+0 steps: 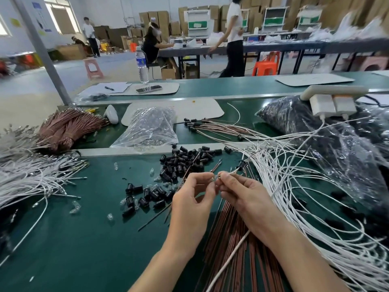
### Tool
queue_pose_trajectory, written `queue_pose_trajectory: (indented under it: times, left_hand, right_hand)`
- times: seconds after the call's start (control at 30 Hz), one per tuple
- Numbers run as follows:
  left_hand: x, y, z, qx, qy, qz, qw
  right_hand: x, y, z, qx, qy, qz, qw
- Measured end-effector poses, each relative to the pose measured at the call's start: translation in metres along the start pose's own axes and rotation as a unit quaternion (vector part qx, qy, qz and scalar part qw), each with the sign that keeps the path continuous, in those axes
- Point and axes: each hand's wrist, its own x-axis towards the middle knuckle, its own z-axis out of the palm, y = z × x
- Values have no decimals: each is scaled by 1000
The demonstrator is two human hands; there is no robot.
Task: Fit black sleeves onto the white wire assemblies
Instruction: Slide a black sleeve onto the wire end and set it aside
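A green tabletop is taken up on the right by a fan of white wires, far too many to be counted, and a second mass of them is spread at the left. A sheaf of copper-coloured wires, likewise uncounted, is laid beneath the hands. The black sleeves are heaped loose in two clusters, several dozen in all, ahead and to the left, so that they are nearer the left hand than the right hand. One white wire is pinched near its metal tip by the right hand, its length being run back under the palm toward the body. A small pale piece, too small to be identified, is pinched by the left hand just against that tip. A sleeve would, it is judged, have to be fetched from the forward-left.
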Motion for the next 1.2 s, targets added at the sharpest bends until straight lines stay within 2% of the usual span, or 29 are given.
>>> queue_pose_trajectory:
  times: [0.53,1.2]
  left_hand:
    - [1,-6,-6,52,1,42,998]
    - [4,-7,-15,124,-18,94,988]
  right_hand:
    - [-3,-3,2,-4,-6,4,1000]
    - [-1,6,-4,-71,-9,-43,996]
